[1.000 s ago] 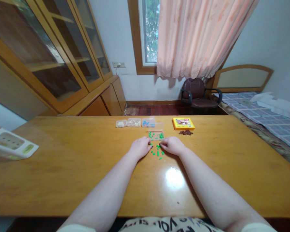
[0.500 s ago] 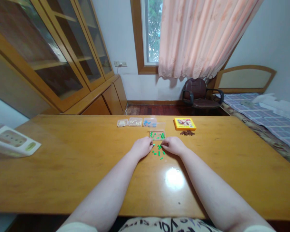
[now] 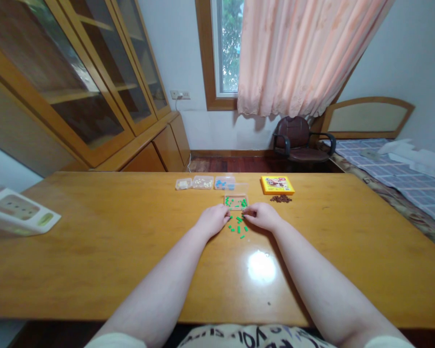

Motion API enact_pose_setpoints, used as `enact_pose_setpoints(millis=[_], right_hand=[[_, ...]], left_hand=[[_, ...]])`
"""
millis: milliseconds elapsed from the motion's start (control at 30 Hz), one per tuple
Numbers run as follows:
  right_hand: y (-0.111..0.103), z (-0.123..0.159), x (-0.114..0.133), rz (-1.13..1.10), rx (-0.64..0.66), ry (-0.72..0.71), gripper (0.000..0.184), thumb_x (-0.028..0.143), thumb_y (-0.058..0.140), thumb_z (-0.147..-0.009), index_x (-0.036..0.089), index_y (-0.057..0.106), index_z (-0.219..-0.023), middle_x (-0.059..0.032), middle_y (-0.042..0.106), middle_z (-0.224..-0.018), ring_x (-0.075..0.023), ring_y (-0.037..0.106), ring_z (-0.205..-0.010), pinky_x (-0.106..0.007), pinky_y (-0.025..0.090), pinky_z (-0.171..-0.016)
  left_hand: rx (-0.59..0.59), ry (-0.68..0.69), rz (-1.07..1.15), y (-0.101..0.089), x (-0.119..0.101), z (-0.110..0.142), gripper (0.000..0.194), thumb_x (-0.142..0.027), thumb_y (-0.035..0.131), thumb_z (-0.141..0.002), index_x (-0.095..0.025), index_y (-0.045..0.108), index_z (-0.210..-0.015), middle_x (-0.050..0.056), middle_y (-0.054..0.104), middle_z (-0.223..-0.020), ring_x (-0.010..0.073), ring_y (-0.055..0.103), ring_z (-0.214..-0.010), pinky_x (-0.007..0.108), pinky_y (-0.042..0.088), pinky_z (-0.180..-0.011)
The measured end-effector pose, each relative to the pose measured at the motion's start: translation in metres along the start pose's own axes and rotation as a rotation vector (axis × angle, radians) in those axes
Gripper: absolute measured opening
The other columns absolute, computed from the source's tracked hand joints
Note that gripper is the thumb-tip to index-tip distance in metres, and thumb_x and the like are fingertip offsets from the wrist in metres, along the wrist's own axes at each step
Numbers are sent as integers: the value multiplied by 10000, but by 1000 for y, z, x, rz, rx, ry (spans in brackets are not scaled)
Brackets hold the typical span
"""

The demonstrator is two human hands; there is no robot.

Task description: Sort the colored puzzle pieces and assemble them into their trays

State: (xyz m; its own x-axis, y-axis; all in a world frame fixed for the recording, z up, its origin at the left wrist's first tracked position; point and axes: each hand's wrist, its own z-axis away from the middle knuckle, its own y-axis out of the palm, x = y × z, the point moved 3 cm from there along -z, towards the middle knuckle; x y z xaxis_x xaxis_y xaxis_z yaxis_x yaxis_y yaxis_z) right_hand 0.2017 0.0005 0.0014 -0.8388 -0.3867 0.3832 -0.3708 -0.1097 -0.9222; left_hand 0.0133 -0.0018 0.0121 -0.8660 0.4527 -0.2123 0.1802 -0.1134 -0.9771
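Several small green blocks lie scattered on the wooden table between my hands. My left hand rests at their left, its fingers pinched at a tiny green block. On the other side, my right hand is closed in a pinch close to the near edge of a clear plastic box; a bit of green shows at its fingertips. That box, with its lid raised at the back, holds more green blocks.
Behind stand clear boxes with blue pieces, cream pieces and white pieces. A yellow package lies at the back right, with a pile of brown pieces before it. A white object stands far left.
My right hand has moved slightly away from me, toward the box, its fingers still pinched. My left hand has barely moved. The scattered blocks look much the same.
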Motion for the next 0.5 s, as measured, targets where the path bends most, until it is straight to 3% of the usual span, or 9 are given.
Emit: enact_pose_setpoints(millis=[133,300,367,500], right_hand=[[1,-1,5,108,47,-35,240,341,504,-836,261,716,-913,-23,712,-825,-150,610,-713,-228,360,-601],[4,-3,8,67,32,-33,189,287,544,-812,252,712,-892,-21,708,-822,-142,611,-713,-220,374,-617],[6,-4,6,9,-26,-22,177,292,554,-810,239,711,-873,-21,700,-785,-136,599,-678,-218,379,-610],[8,-8,1,-132,-297,23,229,314,525,-839,204,699,-937,-45,696,-790,-141,594,-677,-224,411,-634]], left_hand=[[0,22,-14,1,0,-1,141,-273,489,-853,-223,620,-865,34,629,-913,181,603,-817,266,452,-713],[-22,12,6,1,2,0,169,-283,471,-869,-224,614,-940,43,630,-959,180,603,-844,268,453,-737],[-41,16,15,1,2,0,194,-296,479,-870,-236,598,-1010,41,628,-1001,186,602,-876,276,456,-750],[-37,42,2,2,-1,-1,248,-317,499,-864,-272,581,-1094,37,613,-1040,193,596,-910,281,459,-760]])
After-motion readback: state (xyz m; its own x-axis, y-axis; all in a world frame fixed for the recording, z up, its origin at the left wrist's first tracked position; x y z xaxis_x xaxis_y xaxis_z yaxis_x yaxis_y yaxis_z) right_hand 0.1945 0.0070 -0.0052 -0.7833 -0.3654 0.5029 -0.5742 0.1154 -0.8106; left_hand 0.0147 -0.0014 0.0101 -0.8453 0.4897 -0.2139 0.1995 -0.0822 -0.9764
